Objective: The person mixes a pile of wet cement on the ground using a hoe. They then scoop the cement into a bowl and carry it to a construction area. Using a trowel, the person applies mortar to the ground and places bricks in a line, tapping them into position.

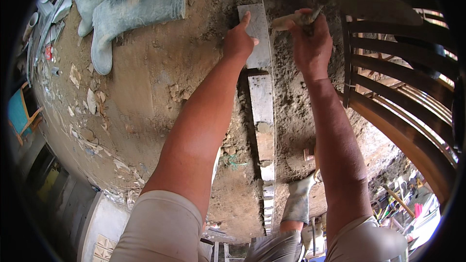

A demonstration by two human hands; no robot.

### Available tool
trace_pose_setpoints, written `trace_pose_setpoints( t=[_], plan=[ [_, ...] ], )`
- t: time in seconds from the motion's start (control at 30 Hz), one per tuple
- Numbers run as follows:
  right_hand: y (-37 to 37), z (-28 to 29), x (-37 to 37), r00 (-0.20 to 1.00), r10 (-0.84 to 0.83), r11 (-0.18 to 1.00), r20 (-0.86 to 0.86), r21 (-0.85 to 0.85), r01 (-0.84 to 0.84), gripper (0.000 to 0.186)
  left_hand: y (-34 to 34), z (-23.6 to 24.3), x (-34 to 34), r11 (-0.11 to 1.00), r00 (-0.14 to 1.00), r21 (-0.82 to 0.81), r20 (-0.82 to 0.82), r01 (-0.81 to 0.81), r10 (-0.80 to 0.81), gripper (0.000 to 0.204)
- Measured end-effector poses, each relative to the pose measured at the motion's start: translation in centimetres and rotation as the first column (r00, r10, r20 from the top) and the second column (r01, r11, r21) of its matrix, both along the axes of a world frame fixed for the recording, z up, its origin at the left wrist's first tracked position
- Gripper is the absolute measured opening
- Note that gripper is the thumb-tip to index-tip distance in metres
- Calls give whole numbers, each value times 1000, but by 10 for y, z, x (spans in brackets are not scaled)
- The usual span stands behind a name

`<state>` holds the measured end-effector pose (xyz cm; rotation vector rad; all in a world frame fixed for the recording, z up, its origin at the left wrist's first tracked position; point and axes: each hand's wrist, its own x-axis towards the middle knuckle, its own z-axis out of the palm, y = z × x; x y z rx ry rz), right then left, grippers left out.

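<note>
My left hand (239,41) rests on a flat grey block (256,51), its index finger and thumb stretched apart over the surface. In my right hand (314,46) is a trowel (378,7); the fingers wrap its wooden handle, whose butt end points at the block's right edge. The dark, somewhat blurred blade extends off to the right. I cannot tell whether the butt touches the block. Beyond the first block, a row of similar blocks (262,102) runs back toward my body. A taut pale string (273,131) passes along the row's right side.
Another person's grey rubber boots (138,7) stand at the upper left. A slatted wooden piece (403,63) borders the right side. My own boot (297,201) is below on the soil. Broken rubble (92,99) and pipes (46,7) lie at the left, a small brick piece (308,155) near my right forearm.
</note>
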<state>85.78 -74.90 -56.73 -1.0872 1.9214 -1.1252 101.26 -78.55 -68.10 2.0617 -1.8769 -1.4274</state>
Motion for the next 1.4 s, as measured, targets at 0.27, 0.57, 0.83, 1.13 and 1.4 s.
trace_pose_setpoints(
  t=[0.27,0.57,0.83,1.13,1.4],
  plan=[
    [45,1,4,996,-19,995,88,98,11,30,-2,5,-6,998,996,23,58,62,-64,91],
    [63,-20,-10,988,-133,989,73,75,128,29,-2,6,-8,997,995,29,67,70,-72,92],
    [17,-69,-17,956,-237,970,174,90,225,29,-3,11,-11,996,996,71,79,46,-52,91],
    [-11,-111,-3,907,-344,936,245,8,353,29,-1,9,-10,999,997,23,67,37,-38,91],
    [-16,-104,-7,926,-336,940,175,-3,342,30,-1,12,-13,998,995,39,85,45,-48,93]
  ],
)
